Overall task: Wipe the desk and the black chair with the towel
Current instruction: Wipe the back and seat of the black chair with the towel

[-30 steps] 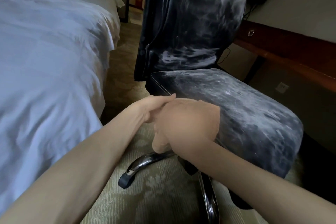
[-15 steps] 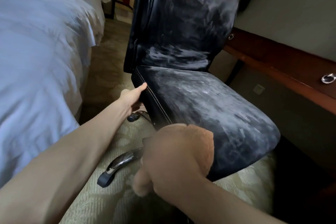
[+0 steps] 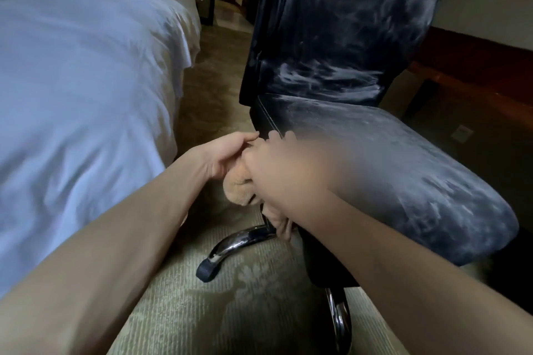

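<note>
1. The right hand (image 3: 277,173) has its fingers clamped on the bunched towel (image 3: 239,192), holding it against the seat edge of the black chair (image 3: 375,158) for wiping.
2. The left hand (image 3: 222,153) has its fingers curled beside the towel; whether they grip it cannot be told. It probably steadies the seat.
3. The counter (image 3: 476,59) stands behind the chair, apart from both hands.

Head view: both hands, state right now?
Left hand: fingers curled against the fluffy tan towel; grip cannot be told.
Right hand: blurred, grips the towel at the seat edge of the dusty black padded chair.
</note>
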